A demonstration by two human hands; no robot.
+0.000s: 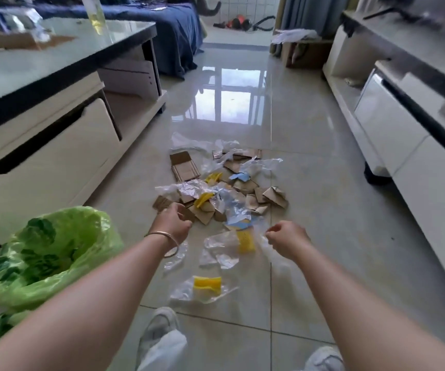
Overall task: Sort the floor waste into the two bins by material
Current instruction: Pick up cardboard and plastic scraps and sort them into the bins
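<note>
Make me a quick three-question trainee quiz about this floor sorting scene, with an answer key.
1. True or false: the left hand wears a bracelet.
2. The green-lined bin stands on which side of the person? A) left B) right C) behind the pile
3. Name two materials in the waste pile on the floor.

Key: 1 true. 2 A. 3 Brown cardboard pieces and clear plastic film; some film carries yellow parts.

You had nothing readable before you: the dark green print on the crumpled light-green plastic bin bag (53,253) was too blurred to make out, and the torn brown cardboard scraps (202,212) just beyond it bore no legible marks.
</note>
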